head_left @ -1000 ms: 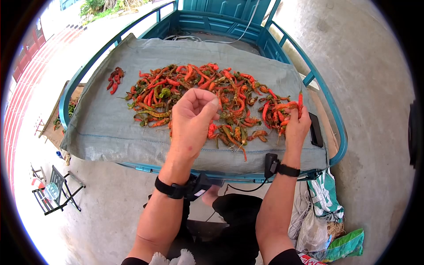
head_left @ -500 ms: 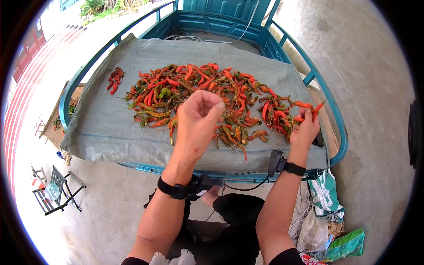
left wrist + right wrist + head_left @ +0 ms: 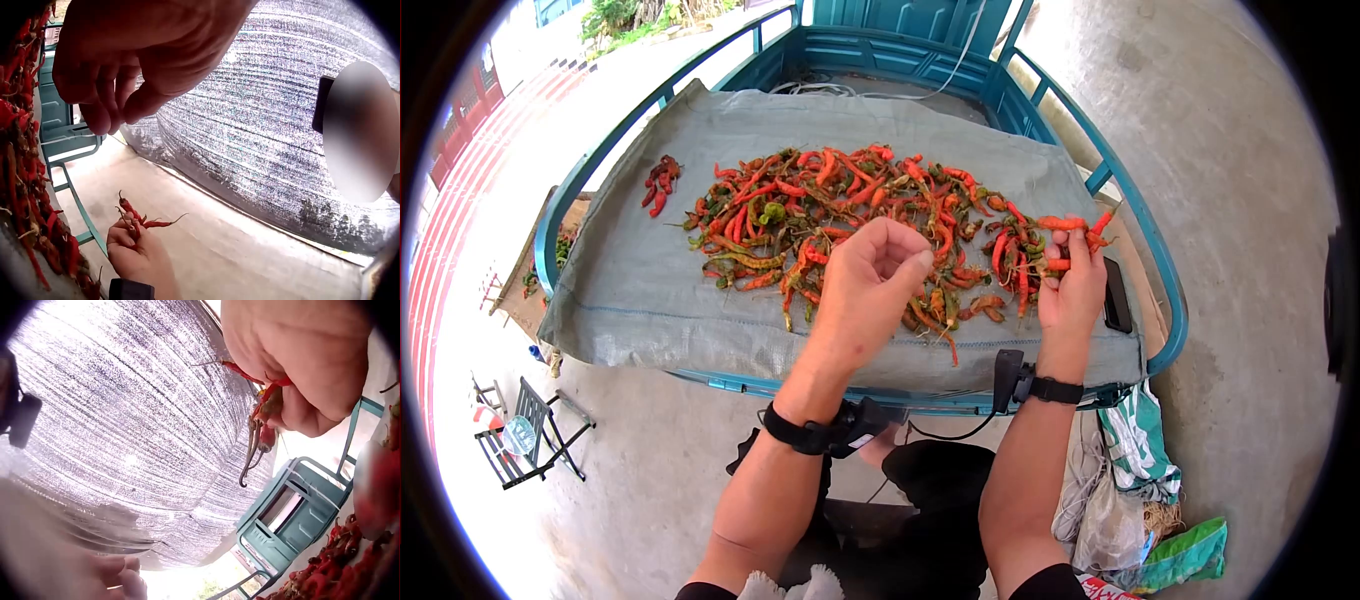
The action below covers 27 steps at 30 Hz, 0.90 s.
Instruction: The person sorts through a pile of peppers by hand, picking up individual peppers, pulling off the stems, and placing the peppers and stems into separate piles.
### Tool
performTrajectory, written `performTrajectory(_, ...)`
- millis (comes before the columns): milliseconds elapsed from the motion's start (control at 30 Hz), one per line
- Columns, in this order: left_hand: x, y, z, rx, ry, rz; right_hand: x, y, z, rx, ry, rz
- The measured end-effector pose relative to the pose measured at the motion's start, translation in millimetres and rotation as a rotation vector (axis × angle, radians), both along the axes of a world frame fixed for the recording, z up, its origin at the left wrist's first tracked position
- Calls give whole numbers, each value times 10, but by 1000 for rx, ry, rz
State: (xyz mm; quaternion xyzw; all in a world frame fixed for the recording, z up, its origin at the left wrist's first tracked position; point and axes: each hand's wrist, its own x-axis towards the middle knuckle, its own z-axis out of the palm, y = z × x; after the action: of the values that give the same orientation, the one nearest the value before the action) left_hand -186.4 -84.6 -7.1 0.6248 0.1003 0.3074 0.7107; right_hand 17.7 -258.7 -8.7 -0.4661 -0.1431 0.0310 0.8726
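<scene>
Red, orange and green peppers (image 3: pixel 745 215) lie in a wide heap on a grey woven sheet (image 3: pixel 630 320). Above the heap's near edge is the left hand (image 3: pixel 870 285), its fingers curled and thumb tip near the index finger; no pepper shows between them in the left wrist view. At the heap's right end the right hand (image 3: pixel 1072 290) grips several red peppers (image 3: pixel 267 412), their stems sticking out past the fingers. A small group of dark red peppers (image 3: pixel 662 185) lies apart at the sheet's left.
A blue-green metal rail (image 3: pixel 1145 225) runs round the cart bed. A black phone (image 3: pixel 1116 297) lies right of the right hand. Bags (image 3: pixel 1140 440) lie on the ground at the lower right, and a folding stool (image 3: pixel 530 425) stands at the lower left.
The left hand has moved right and slightly nearer the person, its fingers still curled. The right hand has shifted, and the peppers in its grip now point differently, with more than one held.
</scene>
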Motion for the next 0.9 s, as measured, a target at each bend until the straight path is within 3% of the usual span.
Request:
performTrajectory(400,43,-283,55,251,149,3,-629,585,-6,-68,-19,225)
performTrajectory(900,184,-316,-58,84,23,93,-856,742,-68,-81,94,169)
